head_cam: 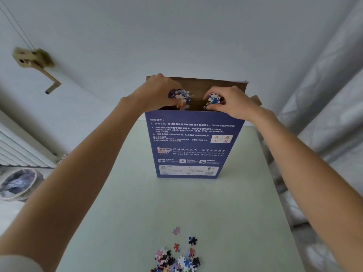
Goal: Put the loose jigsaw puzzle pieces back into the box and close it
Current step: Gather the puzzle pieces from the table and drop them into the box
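A tall blue box [193,144] standing upright near the far edge of the desk [125,203], top flaps open, brown inside showing. Just over the open top, a left hand [157,91] holding a bunch of puzzle pieces [179,96] in curled fingers. Beside it, a right hand [230,103] holding a second bunch [213,100] the same way. Both handfuls right above the hole, a piece or two seemingly already slipping in at the left. Many more loose pieces [176,260] in a little pile at the near edge of the desk, well apart from the box, with one pale piece [176,230] a bit off by itself. So probably partway through the job, with more scoops to come and the lid not yet shut. To do this step well: hands low over the middle of the opening, fingers opened slowly, nothing dropped past the rim. Box tall and thin, so easy to tip with a bump; a soft touch on its top edge. Off to the left, a round bin [17,183] on the floor.
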The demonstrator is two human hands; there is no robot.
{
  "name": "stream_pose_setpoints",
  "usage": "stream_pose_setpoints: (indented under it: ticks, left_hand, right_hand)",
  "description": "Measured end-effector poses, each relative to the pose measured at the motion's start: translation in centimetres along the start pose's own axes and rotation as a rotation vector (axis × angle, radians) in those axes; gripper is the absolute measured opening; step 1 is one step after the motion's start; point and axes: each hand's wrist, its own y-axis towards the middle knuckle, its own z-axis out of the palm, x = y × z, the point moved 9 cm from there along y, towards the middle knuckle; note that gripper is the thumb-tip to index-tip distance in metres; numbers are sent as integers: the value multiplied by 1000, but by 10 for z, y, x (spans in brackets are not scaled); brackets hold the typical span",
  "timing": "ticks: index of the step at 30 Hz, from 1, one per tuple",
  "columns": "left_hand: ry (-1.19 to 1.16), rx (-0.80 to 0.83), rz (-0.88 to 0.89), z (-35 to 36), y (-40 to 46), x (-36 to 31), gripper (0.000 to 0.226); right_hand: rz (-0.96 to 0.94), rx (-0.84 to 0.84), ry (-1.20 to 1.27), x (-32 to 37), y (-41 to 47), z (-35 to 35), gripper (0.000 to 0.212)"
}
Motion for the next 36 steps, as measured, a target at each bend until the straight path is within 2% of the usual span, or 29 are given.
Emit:
stream_pose_setpoints:
  ticks: [3, 7, 13, 18, 21, 26, 29, 32, 34, 36]
  left_hand:
    - [1, 17, -28, 3, 3, 4, 29]
    - [-118, 25, -34, 7, 0, 6, 27]
    - [-122, 16, -17, 10, -9, 1, 11]
    - [-201, -27, -24, 12, -17, -2, 13]
    - [-245, -150, 15, 5, -27, -7, 12]
    - [-76, -567, 178, -18, -64, -31, 15]
    - [-142, -646, 194, -1, -107, -46, 19]
    - [-299, -557, 89, 46, -153, -52, 18]
    - [-386, -426, -65, 93, -189, -49, 20]
    - [-418, -248, -193, 145, -222, -48, 24]
  right_hand:
    - [16, 35, -20, -2, 0, 2, 20]
    - [-10, 58, -90, 3, 0, 2, 18]
    - [-43, 29, -158, 20, 3, -3, 22]
    - [-97, -96, -211, 33, 3, -9, 15]
    - [-153, -254, -220, 42, -3, -15, 16]
    - [-251, -569, -135, 65, -50, -15, 17]
    - [-167, -663, 62, 64, -105, 19, 15]
    - [49, -582, 269, 46, -152, 87, 15]
    - [174, -409, 302, 34, -180, 148, 18]
    - [295, -166, 300, 20, -205, 207, 26]
